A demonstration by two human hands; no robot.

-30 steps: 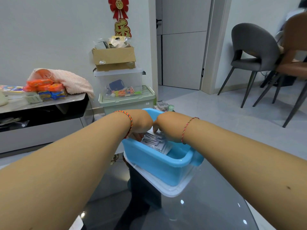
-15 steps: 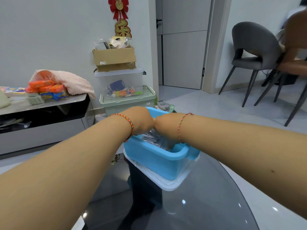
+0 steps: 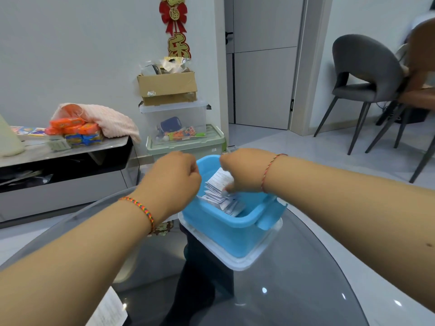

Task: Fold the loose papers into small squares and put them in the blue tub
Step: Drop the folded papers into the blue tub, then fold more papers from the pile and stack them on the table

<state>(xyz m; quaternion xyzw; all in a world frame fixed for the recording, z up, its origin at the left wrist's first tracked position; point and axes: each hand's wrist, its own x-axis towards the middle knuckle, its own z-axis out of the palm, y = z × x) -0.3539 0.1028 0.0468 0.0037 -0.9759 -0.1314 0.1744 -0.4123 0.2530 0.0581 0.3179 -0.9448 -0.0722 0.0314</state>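
The blue tub (image 3: 235,231) stands on a clear lid (image 3: 249,262) on the glass table. Several folded white papers (image 3: 217,194) with print lie stacked inside it. My right hand (image 3: 242,171) reaches down into the tub from the right, its fingers curled onto the top folded paper, which sticks up beside the knuckles. My left hand (image 3: 174,177) hovers over the tub's left rim with fingers curled; I see nothing in it. A loose printed sheet (image 3: 110,310) lies on the table at the bottom left.
The round glass table (image 3: 294,290) carries the tub near its far edge. Behind are a low cabinet (image 3: 66,175) with snack packs and a towel, stacked storage boxes (image 3: 174,128) by the wall, and grey chairs (image 3: 362,85) at the right.
Both hands were pressed together low in the tub. My left hand has lifted and drawn away to the left; my right hand stays on the papers, which now show between the hands.
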